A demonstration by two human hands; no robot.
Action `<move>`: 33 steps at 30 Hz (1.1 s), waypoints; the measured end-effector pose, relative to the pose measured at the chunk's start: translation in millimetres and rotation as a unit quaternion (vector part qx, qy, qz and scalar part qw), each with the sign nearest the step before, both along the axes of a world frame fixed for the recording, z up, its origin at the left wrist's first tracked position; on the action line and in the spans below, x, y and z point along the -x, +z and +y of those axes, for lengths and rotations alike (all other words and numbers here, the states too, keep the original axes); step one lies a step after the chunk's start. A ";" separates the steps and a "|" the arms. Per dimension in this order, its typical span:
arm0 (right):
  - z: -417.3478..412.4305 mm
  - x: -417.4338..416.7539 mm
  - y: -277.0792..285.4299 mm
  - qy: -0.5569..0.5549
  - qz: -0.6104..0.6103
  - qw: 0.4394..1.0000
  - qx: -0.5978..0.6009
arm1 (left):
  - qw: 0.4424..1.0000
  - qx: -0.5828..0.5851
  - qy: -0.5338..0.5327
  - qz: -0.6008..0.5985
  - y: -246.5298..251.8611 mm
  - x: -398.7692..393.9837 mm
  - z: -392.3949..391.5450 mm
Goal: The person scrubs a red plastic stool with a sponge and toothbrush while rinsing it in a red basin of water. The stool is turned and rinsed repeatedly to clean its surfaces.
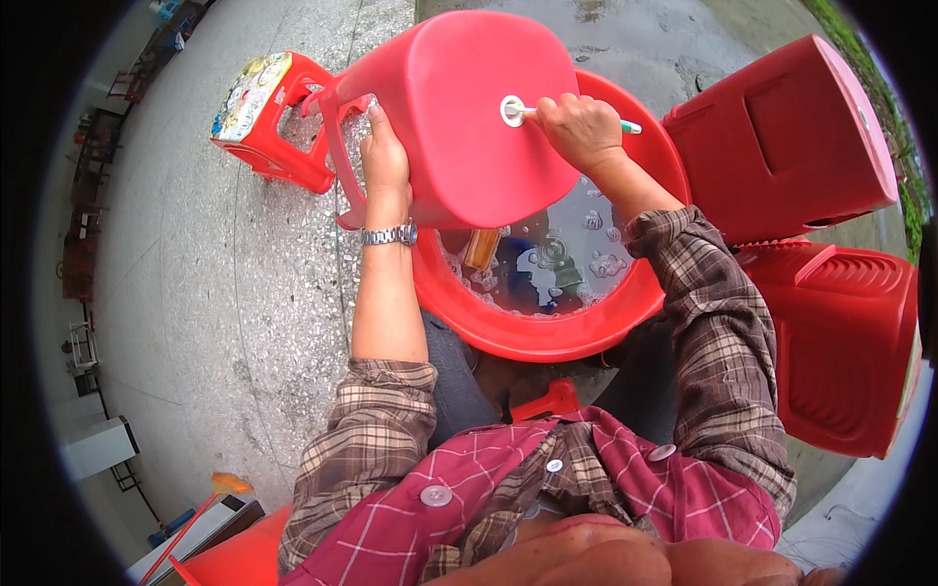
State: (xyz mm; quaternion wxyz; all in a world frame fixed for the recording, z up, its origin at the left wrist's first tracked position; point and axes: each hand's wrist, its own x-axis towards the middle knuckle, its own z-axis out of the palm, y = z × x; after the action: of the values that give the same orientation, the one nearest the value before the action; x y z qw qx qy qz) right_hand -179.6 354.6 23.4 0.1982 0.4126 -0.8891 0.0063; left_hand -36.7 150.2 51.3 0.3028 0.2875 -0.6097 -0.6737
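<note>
A red plastic stool (473,165) is tipped over a round red basin (538,344), its seat facing me. My left hand (386,157) grips the stool by its left side, near the legs, with the thumb up. A white-and-green small brush, like a toothbrush (630,127), is in my right hand (582,132). The brush's white head end meets the pale round hole ring (511,111) in the seat; its bristles are hidden. Soapy water (557,256) with bubbles fills the basin, and a wooden block (481,249) sits at its left edge.
To my right are two more red stools, an upper one (777,146) and a lower one (843,344), close to the basin. A red stool with a patterned top (253,95) stands left on the speckled floor (183,278). An orange-headed, red-handled tool (231,483) is lower left.
</note>
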 end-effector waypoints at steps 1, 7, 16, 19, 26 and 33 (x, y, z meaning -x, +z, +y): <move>-3.9 -4.7 4.5 -0.022 -0.034 0.999 -0.013 | 1.000 0.020 0.009 0.009 -4.6 1.4 -2.3; -4.2 -13.3 34.4 -0.114 -0.381 0.916 -0.051 | 0.999 0.035 0.023 -0.012 -10.0 6.8 5.3; 10.4 -2.2 27.8 -0.083 -0.846 0.524 0.059 | 0.998 0.046 0.038 -0.030 -29.9 0.8 -27.2; 20.6 -15.6 9.5 -0.040 -0.915 0.367 0.164 | 0.997 0.040 0.030 -0.061 -27.2 -2.4 -35.4; 20.2 -35.4 -3.6 -0.068 -0.895 0.232 0.374 | 0.999 -0.005 -0.011 -0.031 -32.1 -6.2 -34.1; 0.5 -39.1 -3.1 -0.044 -0.922 0.139 0.358 | 0.999 0.022 -0.003 -0.031 -38.1 -1.0 -43.0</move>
State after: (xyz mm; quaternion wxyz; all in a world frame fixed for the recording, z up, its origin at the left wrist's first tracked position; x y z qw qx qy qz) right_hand -140.6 355.1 20.2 -0.6447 -0.0581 -0.3223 0.6907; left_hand -35.7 107.2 13.1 0.2881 0.2996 -0.6341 -0.6520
